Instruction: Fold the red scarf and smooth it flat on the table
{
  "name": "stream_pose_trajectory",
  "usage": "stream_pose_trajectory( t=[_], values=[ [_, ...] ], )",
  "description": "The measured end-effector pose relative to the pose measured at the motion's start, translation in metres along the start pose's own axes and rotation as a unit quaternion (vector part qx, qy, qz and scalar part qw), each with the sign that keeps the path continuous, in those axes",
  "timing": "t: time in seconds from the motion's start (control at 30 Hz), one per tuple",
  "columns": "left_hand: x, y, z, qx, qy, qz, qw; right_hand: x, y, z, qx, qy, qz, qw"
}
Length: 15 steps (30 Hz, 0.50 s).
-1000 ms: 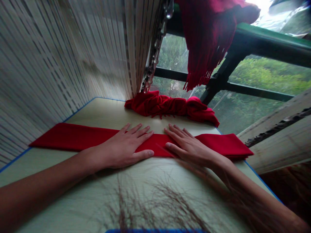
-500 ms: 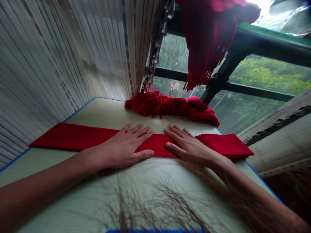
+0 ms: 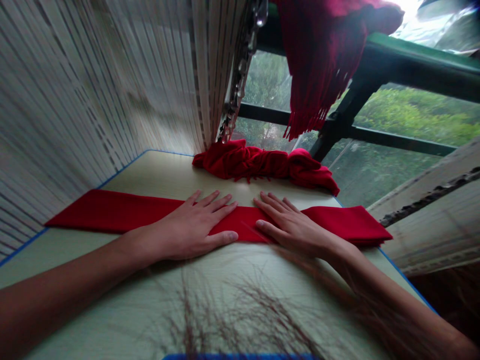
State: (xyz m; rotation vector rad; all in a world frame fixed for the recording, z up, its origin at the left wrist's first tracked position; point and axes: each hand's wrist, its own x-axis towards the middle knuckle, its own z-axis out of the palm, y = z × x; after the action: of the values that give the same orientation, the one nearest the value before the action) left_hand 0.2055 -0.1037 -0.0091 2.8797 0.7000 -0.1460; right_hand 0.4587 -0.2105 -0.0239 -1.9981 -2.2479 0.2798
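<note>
A red scarf [image 3: 123, 212], folded into a long flat strip, lies across the pale table [image 3: 240, 280]. My left hand [image 3: 195, 225] rests flat on the strip left of its middle, fingers stretched and spread. On the right of the middle, my right hand [image 3: 288, 222] also lies flat on it, palm down and fingers extended. A short stretch of red cloth shows between the two thumbs. The strip's right end shows stacked layers at its edge. Neither hand grips the cloth.
A bunched red fringed cloth [image 3: 262, 162] lies at the table's far edge. Another red fringed scarf [image 3: 322, 65] hangs over the green window rail [image 3: 420, 55]. A striped curtain [image 3: 112, 85] stands along the left. Loose hair [image 3: 240, 315] crosses the near view.
</note>
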Motion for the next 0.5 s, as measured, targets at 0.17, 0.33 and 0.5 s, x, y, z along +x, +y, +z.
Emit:
stream_pose_trajectory(
  t=[0.17, 0.33, 0.5],
  values=[
    [0.0007, 0.0028, -0.0027, 0.004, -0.008, -0.005, 1.000, 0.0001, -0.0008, -0.0008, -0.002, -0.003, 0.000, 1.000],
    [0.0008, 0.0016, -0.0023, -0.001, -0.005, -0.001, 1.000, 0.0002, -0.0009, -0.0009, 0.003, 0.002, 0.000, 1.000],
    [-0.0004, 0.0004, -0.0013, -0.004, -0.001, -0.002, 1.000, 0.0001, 0.0006, 0.0004, -0.002, 0.003, -0.001, 1.000]
  ],
)
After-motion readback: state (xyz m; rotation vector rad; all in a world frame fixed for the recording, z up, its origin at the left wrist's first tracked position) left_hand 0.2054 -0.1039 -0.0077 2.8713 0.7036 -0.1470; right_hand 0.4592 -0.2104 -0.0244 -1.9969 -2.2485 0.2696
